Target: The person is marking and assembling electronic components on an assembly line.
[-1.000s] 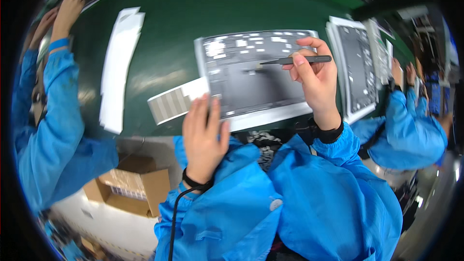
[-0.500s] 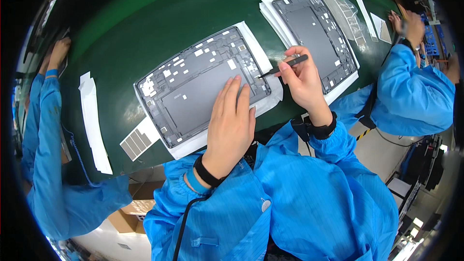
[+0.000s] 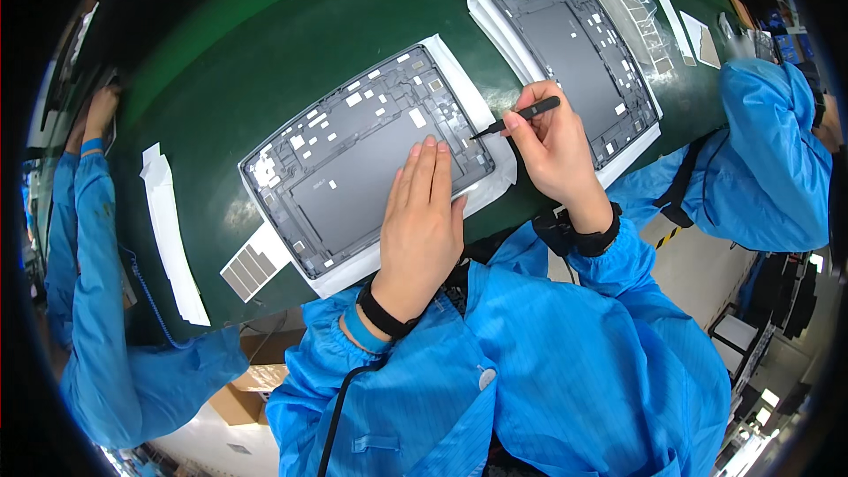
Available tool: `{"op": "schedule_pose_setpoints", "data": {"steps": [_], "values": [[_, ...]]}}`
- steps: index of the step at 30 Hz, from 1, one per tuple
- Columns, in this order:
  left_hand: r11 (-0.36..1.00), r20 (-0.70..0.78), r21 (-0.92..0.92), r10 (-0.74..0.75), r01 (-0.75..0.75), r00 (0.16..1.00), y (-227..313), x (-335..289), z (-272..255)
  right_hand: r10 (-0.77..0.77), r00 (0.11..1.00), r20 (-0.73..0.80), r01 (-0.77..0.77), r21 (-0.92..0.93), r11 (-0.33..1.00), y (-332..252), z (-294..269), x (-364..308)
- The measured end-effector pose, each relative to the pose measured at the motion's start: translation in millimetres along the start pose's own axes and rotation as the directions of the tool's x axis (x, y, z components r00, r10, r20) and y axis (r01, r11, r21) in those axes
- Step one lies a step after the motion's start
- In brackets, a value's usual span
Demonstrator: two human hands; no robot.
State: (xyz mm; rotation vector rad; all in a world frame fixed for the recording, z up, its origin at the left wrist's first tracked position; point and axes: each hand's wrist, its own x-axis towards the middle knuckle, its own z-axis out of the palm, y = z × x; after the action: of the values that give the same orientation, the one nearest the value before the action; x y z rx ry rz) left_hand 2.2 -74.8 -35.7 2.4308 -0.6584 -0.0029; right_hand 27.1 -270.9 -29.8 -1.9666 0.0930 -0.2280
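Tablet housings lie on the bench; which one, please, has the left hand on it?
The left tablet housing, with the left hand over its near edge; the right housing lies apart from that hand.

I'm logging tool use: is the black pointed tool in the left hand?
No, the right hand holds the black pointed tool, while the left hand lies over the gray panel.

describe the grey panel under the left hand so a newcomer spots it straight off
On the green table, find the left dark grey panel of a side-by-side pair. Unlike the panel on its right, it has the left hand over it and a striped card at its lower left corner.
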Motion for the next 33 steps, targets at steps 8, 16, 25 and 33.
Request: {"op": "schedule_pose_setpoints", "data": {"steps": [8, 16, 25, 33], "values": [[1.0, -0.037, 0.004, 0.007, -0.007, 0.999, 4, 2, 4, 0.031, 0.999, 0.021, -0.032, 0.079, 0.996, 8, -3, 2], [0.987, -0.078, 0.161, 0.044, -0.031, 0.996, 22, 19, 28, 0.021, 0.999, -0.025, -0.02, 0.039, 0.999, 3, 2, -1], [0.894, 0.004, 0.444, 0.066, -0.061, 0.998, 34, 22, 32, -0.058, 0.994, -0.091, 0.053, -0.063, 0.997, -6, 8, -16], [0.929, -0.096, 0.365, -0.017, 0.051, 0.995, 34, 26, 18, -0.222, 0.785, -0.578, 0.382, 0.169, 0.909, -30, -19, -1]]}}
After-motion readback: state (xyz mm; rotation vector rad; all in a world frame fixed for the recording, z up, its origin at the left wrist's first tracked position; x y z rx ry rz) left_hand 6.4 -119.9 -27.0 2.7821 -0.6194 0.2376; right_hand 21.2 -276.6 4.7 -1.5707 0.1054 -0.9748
